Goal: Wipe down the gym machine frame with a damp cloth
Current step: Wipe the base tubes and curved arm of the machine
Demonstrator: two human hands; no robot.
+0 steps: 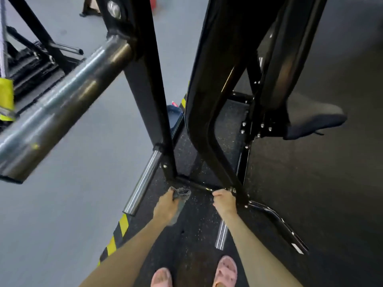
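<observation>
Black speckled mat (192, 235) meets grey floor (72, 204) at lower centre. The left hand (166, 206) clutches the cloth (182, 193) at the frame's low crossbar (195, 184); the right hand (224, 201) curls round that bar's other end.

Grey floor (72, 204), black speckled mat (196, 224)

Both forearms bare, entering from the bottom edge, extended forward and down, converging slightly toward the hands. The left hand (166, 206) is back-up with fingers curled, gripping a grey cloth (182, 193) bunched at the fingertips; the cloth's tail hangs beneath the palm. The right hand (224, 200) is knuckles-up, fingers curled round the crossbar (194, 184) near its right end. Hands apart, roughly level. Wrists near straight.
</observation>
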